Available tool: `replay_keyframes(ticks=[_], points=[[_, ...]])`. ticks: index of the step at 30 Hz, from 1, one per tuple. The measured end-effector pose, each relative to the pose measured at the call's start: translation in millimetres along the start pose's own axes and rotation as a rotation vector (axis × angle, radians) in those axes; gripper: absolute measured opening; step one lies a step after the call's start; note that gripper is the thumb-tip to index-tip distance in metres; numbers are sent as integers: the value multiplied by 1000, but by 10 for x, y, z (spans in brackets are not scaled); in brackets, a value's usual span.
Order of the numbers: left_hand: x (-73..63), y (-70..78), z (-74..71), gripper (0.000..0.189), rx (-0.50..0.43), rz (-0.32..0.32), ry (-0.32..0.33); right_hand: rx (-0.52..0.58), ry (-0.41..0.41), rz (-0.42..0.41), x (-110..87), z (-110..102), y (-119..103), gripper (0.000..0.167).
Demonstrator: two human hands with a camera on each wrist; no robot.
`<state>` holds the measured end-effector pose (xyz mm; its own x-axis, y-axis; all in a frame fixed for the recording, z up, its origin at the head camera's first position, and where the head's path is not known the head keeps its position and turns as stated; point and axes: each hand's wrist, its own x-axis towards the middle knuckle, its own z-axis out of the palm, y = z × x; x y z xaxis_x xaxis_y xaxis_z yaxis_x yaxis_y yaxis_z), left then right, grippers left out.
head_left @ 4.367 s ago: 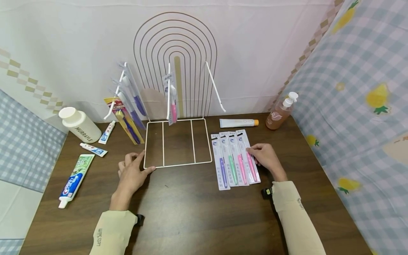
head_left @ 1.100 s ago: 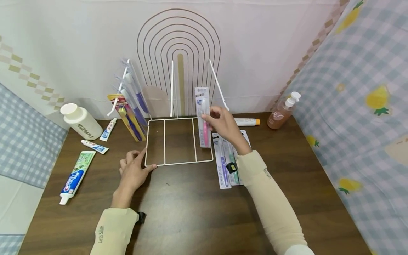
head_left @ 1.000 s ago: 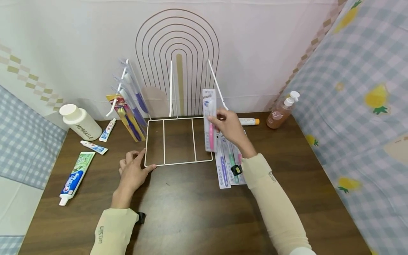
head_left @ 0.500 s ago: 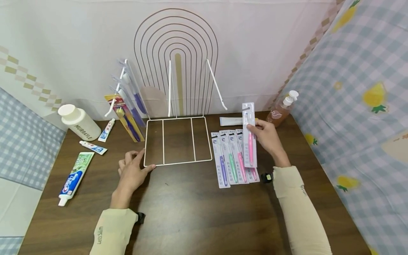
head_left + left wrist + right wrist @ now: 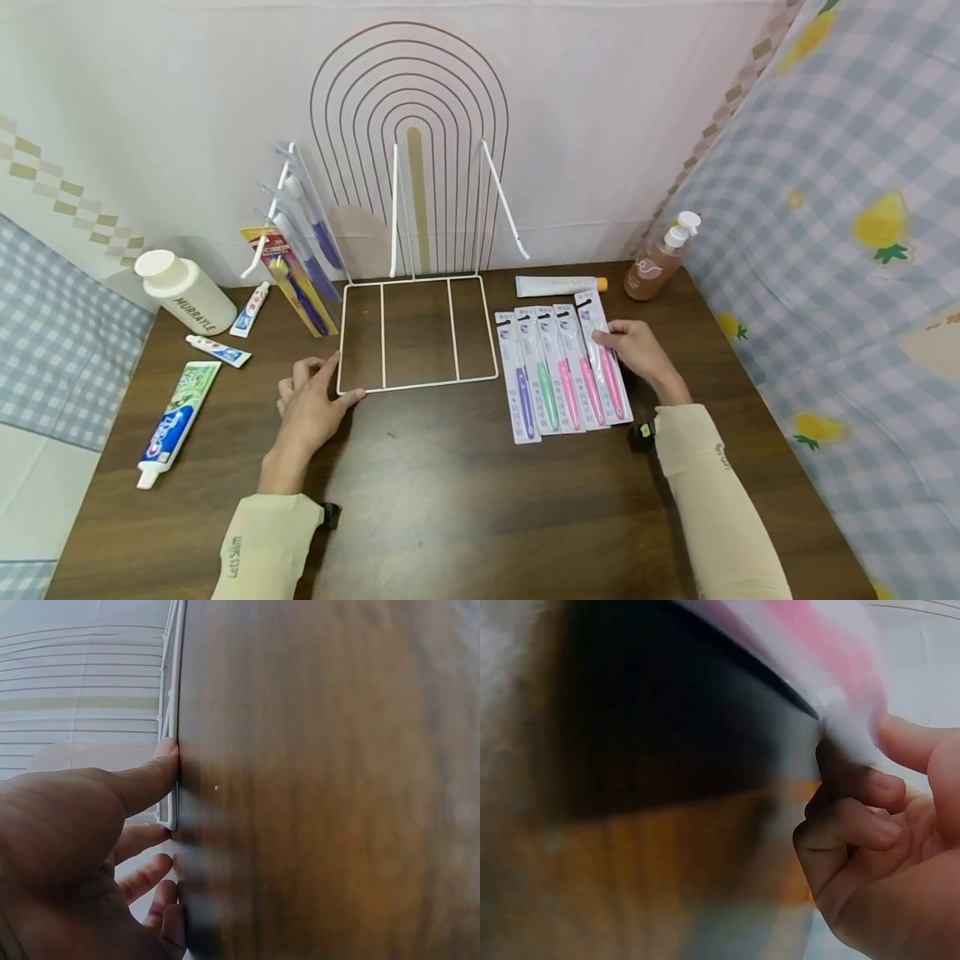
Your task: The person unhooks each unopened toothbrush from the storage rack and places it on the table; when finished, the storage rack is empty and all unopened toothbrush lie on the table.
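At the right end of a row of packaged toothbrushes (image 5: 548, 390) on the table (image 5: 480, 508), the right hand (image 5: 636, 348) pinches a pink toothbrush pack (image 5: 610, 373) between thumb and fingers, while the left hand (image 5: 310, 410), fingers loosely spread, touches the front left corner of a white wire rack (image 5: 420, 386).

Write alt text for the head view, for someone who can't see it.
A person's right hand pinches a packaged pink toothbrush at the right end of a row of five on a wooden table; the left hand touches the near left corner of a white wire rack. Packaged toothbrushes hang from its left hook.
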<state>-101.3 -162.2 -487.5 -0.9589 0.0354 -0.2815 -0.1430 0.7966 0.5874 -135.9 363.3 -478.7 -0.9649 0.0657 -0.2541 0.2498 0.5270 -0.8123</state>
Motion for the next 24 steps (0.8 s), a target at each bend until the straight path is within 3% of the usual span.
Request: replay_keyframes(ticks=[5,15,24], points=[[9,-10,-1,84,-2,2,-3,3,-19,51,17,57,64,38],[-7,3,-8,84,-15,7,-1,-110,96,130,-48,107,109,43],[-9,-19,11,83,-44,12,31,-204,181,84,-98,157,150,41]])
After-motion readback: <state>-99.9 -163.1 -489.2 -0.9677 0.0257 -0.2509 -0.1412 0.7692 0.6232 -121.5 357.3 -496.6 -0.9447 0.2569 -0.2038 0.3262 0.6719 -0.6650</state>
